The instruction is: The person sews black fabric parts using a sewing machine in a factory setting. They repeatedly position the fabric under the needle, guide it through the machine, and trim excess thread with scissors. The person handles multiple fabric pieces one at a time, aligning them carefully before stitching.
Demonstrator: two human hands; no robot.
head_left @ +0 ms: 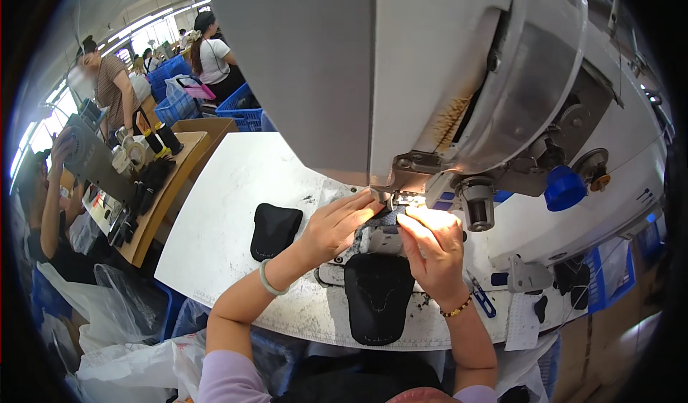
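Note:
Under the needle area of a large white sewing machine [430, 16], both my hands are on a small dark fabric piece [383, 218], which the fingers and machine parts partly hide. My left hand [333, 229] comes from the left, its fingers stretched close together over the piece's edge near the presser foot [405, 198]. On the other side my right hand [436, 252] pinches the piece between thumb and fingers, brightly lit by the machine lamp. Just below the hands, a black padded piece [378, 303] with light stitching lies at the table's near edge.
Another black padded piece [276, 231] lies left on the white table [208, 209]. Blue-handled thread snips [481, 297] rest right of my right wrist. Dark lint is scattered about. A wooden bench [172, 181] with thread cones stands left; co-workers and blue crates [242, 109] are beyond.

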